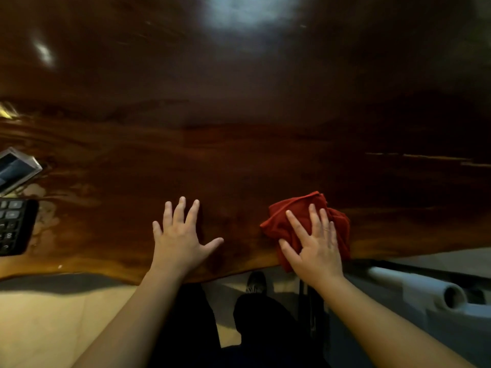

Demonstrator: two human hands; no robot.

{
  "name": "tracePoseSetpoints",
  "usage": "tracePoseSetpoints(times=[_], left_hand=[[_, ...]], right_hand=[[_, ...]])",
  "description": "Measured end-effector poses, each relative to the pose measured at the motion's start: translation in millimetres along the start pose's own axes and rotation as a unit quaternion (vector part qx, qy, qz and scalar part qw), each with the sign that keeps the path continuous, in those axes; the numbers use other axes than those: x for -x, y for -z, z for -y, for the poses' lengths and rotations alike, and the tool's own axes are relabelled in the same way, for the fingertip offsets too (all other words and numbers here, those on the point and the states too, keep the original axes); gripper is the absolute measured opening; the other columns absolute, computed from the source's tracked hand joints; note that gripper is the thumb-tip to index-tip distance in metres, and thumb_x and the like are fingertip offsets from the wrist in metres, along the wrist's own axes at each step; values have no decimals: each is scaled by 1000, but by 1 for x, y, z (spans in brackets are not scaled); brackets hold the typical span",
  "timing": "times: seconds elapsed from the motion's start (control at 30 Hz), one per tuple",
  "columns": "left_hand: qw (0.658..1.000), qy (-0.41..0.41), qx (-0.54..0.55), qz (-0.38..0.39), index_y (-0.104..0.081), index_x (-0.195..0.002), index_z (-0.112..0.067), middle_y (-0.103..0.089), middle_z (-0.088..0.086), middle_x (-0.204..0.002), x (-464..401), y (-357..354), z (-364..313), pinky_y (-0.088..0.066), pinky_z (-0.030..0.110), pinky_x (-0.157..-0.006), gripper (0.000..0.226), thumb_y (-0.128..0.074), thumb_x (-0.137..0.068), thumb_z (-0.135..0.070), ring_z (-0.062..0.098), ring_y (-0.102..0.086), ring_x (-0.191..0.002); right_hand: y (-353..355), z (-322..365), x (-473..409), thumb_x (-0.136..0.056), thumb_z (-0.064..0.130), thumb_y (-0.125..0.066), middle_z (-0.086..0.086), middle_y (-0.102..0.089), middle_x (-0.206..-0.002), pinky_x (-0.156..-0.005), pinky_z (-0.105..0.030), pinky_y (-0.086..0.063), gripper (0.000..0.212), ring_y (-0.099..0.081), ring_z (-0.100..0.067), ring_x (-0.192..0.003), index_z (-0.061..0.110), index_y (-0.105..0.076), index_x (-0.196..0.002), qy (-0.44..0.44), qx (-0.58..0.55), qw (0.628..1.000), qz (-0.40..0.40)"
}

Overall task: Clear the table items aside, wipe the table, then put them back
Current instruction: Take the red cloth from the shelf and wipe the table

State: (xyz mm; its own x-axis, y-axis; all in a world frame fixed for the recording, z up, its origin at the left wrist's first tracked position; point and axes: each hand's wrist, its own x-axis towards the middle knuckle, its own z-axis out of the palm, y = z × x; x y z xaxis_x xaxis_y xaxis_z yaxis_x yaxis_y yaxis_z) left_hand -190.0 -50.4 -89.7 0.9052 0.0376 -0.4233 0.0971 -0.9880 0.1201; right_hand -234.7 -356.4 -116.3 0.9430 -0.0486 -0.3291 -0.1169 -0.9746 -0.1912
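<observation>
A dark glossy wooden table [239, 160] fills most of the view. A crumpled red cloth [297, 216] lies near the table's front edge, right of centre. My right hand [316, 245] presses flat on top of the cloth with fingers spread. My left hand [180, 235] rests palm down on the bare wood to the left of the cloth, fingers apart, holding nothing. At the far left edge sit a black calculator [14, 227] and, behind it, a clear-framed card or booklet [16, 168].
The table's wavy front edge runs just below my hands. Beneath it I see a pale floor, my dark trousers and a shoe [256, 282]. A grey moulded object with a round opening [449, 296] lies at the lower right.
</observation>
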Motion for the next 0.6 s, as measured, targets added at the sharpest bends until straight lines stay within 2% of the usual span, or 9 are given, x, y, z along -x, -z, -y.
tracePoseSetpoints(times=[0.17, 0.27, 0.43, 0.6], left_hand=[[1000, 3, -7, 3, 0, -157, -35, -2, 4, -168, -11, 2, 20, -14, 63, -116, 120, -39, -61, -97, 33, 6, -152], [1000, 4, 2, -1, 1, -157, -35, -2, 5, -168, -12, 3, 44, -13, 63, -116, 119, -39, -62, -96, 34, 6, -152], [999, 26, 19, -7, 0, -157, -35, -3, 5, -168, -10, 6, 96, -14, 64, -117, 120, -40, -63, -96, 34, 5, -153], [996, 80, 20, -14, 5, -156, -35, 0, 6, -168, -5, 10, 144, -11, 69, -112, 132, -26, -49, -106, 37, 7, -152]], right_hand=[[-3, 26, -14, -91, 77, -20, 0, 16, -167, -120, -49, 15, 71, 23, -24, -151, 56, 6, -154, -62, -1, 998, -4], [-4, 48, -23, -91, 76, -17, -2, 14, -168, -120, -50, 14, 70, 21, -25, -151, 54, 3, -155, -69, 1, 998, -9], [-10, 107, -43, -90, 77, -15, -3, 14, -168, -120, -50, 14, 72, 21, -26, -151, 53, 2, -155, -39, 4, 999, -7], [-20, 186, -58, -91, 76, -20, -8, 8, -168, -119, -52, 14, 73, 17, -29, -152, 50, -4, -157, 35, 19, 999, -13]])
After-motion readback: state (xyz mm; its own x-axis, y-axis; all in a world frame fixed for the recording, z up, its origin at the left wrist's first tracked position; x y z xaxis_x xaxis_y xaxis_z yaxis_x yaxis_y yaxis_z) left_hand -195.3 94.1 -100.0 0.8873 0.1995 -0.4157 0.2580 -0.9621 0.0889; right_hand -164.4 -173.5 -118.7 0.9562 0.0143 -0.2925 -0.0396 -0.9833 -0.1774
